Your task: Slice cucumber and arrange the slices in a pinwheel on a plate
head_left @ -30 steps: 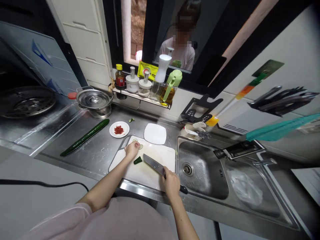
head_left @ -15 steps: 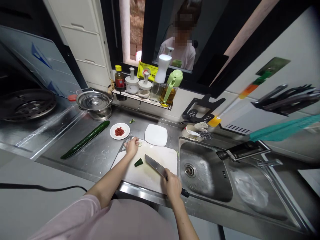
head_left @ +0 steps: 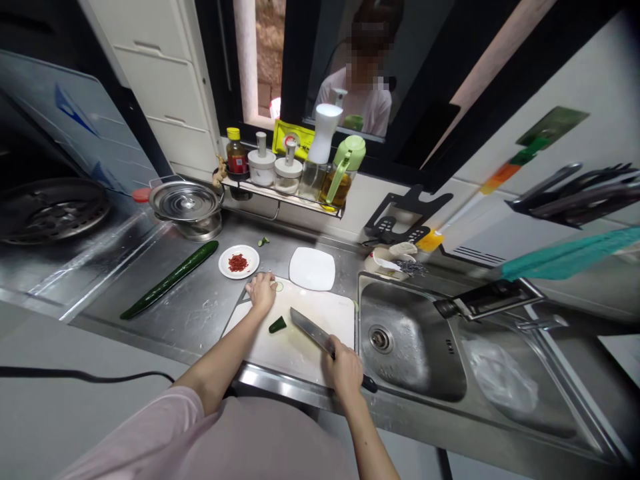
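My right hand (head_left: 346, 365) is wrapped around the black handle of a kitchen knife (head_left: 310, 329). The blade lies low over the white cutting board (head_left: 305, 360), pointing to the upper left. Close to its tip is a short cut end of cucumber (head_left: 277, 325) with dark green skin. My left hand (head_left: 261, 292) rests at the board's upper left corner by its grey handle, fingers spread and apparently holding nothing. A thin cucumber slice (head_left: 279, 287) lies just right of those fingers. The long cucumber (head_left: 170, 280) lies on the steel counter to the left.
Behind the board stand a small plate of chopped red pieces (head_left: 239, 262) and a white square plate (head_left: 313, 269). Green scraps (head_left: 263, 241) lie between them. A sink (head_left: 410, 340) adjoins the board on the right. A lidded steel pot (head_left: 187, 207) and a condiment rack (head_left: 285, 194) are farther back.
The fingers of my left hand have shifted slightly at the board's corner. The knife, my right hand and the cucumber pieces stay nearly where they were.
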A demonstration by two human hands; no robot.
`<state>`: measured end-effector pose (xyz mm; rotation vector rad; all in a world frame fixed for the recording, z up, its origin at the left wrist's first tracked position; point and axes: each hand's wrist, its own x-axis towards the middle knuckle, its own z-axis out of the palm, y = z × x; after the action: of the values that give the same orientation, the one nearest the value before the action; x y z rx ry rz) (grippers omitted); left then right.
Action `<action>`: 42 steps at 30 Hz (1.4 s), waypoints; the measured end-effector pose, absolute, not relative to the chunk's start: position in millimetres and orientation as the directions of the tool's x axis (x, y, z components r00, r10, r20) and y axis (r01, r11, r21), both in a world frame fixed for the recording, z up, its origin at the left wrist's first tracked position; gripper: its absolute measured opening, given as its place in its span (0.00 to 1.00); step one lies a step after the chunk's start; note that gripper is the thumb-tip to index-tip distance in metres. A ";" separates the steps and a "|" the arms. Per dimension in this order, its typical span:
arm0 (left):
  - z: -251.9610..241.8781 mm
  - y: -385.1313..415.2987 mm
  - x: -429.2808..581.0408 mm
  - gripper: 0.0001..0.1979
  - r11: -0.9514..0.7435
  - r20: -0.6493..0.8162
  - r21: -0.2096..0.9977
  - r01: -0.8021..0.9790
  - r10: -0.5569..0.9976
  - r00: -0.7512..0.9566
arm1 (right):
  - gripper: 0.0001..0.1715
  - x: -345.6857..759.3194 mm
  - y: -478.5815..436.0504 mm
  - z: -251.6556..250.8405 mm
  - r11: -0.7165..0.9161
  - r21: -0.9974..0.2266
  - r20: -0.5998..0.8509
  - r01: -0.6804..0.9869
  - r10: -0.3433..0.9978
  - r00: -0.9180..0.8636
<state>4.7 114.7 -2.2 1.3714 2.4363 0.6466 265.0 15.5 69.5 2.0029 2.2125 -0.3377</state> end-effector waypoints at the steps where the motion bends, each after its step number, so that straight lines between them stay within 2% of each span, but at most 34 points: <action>1: -2.8 114.3 5.2 0.07 0.462 -0.012 0.499 0.733 0.850 -0.527 | 0.23 264.5 15.6 70.3 0.089 -0.071 -0.253 0.993 0.962 -0.104; 8: -0.6 113.5 6.4 0.07 0.479 0.001 0.530 0.699 0.824 -0.566 | 0.23 265.5 14.5 69.2 0.087 -0.074 -0.253 0.993 0.962 -0.103; 13: 6.5 99.4 6.4 0.10 0.486 0.049 0.694 0.531 0.705 -0.708 | 0.23 269.4 14.2 65.4 0.075 -0.101 -0.252 0.992 0.963 -0.098; 16: 6.6 77.4 11.2 0.12 0.390 0.120 0.784 0.482 0.667 -0.735 | 0.22 269.9 15.0 66.1 0.054 -0.096 -0.265 0.994 0.961 -0.078; 21: -1.1 27.5 24.9 0.12 0.213 0.239 0.792 0.573 0.755 -0.611 | 0.22 266.8 16.6 67.1 0.014 -0.142 -0.278 0.990 0.959 -0.053; 25: -7.7 -2.0 28.7 0.11 0.086 0.310 0.697 0.712 0.859 -0.407 | 0.21 261.1 16.8 66.5 -0.025 -0.215 -0.320 0.976 0.946 -0.047; 30: -15.2 -10.6 23.6 0.11 -0.080 0.370 0.607 0.790 0.909 -0.192 | 0.19 250.0 16.0 67.0 0.040 -0.241 -0.367 0.970 0.921 -0.129; 36: -23.9 -6.2 22.8 0.12 -0.184 0.410 0.586 0.789 0.907 -0.093 | 0.20 235.1 13.2 74.8 0.106 -0.217 -0.431 0.971 0.882 -0.192; 42: -29.0 -7.1 24.4 0.13 -0.179 0.374 0.619 0.765 0.924 -0.086 | 0.19 221.8 6.2 89.5 0.199 -0.206 -0.449 0.958 0.851 -0.274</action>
<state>24.4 -7.1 -29.0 1.9685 1.8635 1.1171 221.8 6.2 89.5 1.7279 2.2378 -0.6618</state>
